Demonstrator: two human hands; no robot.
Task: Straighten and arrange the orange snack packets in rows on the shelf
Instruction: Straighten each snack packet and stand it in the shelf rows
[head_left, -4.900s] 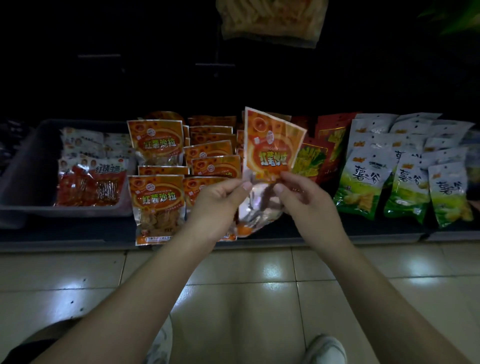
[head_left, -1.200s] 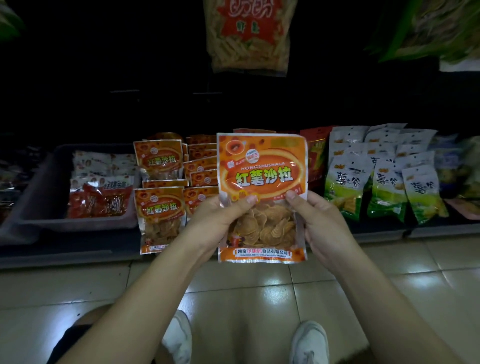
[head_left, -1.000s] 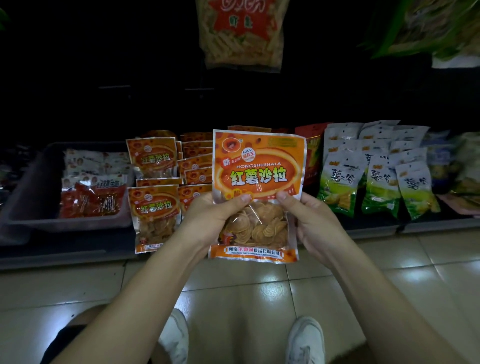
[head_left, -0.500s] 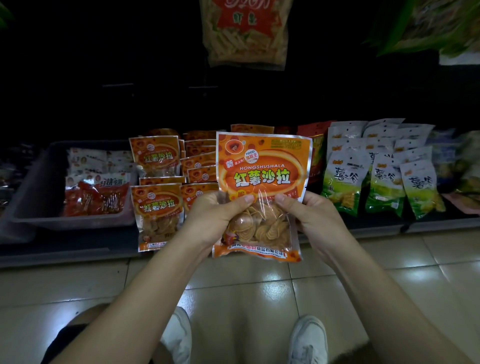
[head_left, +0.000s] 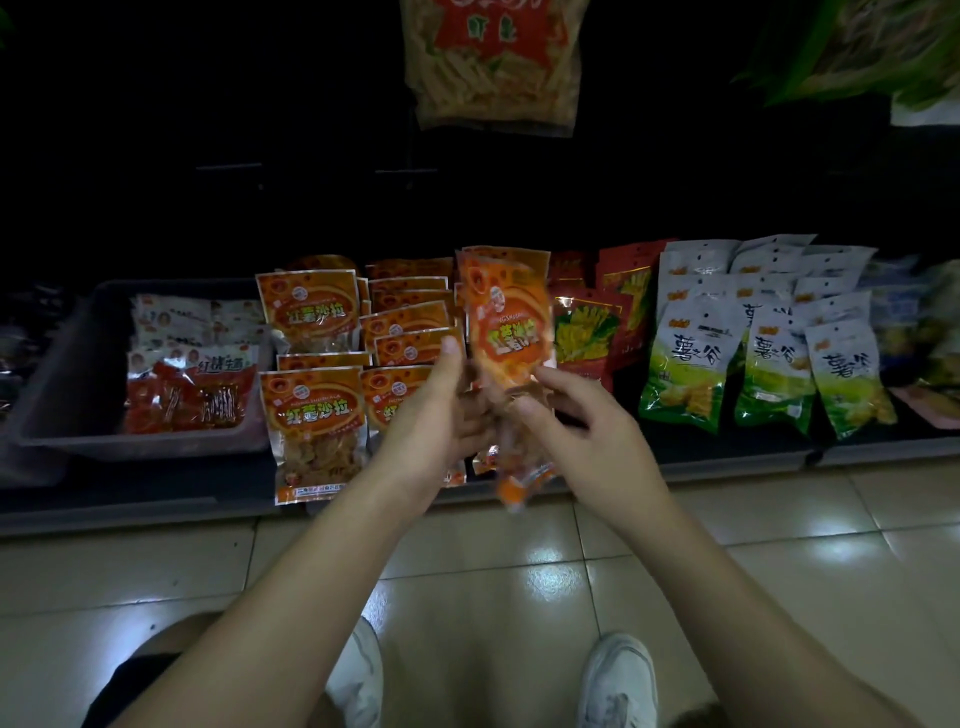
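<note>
Pinching packet (head_left: 511, 332) mid-height with right hand (head_left: 587, 436), thumb on front. Curling left hand (head_left: 441, 410) round lower clear part, thumb pointing up beside left edge. Holding packet tilted, motion-blurred, over shelf (head_left: 737, 452) front, before right end of orange rows (head_left: 311, 405). Facing green packs (head_left: 685, 364) lying further right on shelf, grey bin (head_left: 67, 364) with red packs (head_left: 182, 400) sitting at left, shoes (head_left: 618, 680) showing on floor (head_left: 493, 571) below.

Small shop: low shelf (head_left: 156, 499) stocked with rows of snack packets (head_left: 311, 410), bagged snacks hanging above (head_left: 493, 62).
</note>
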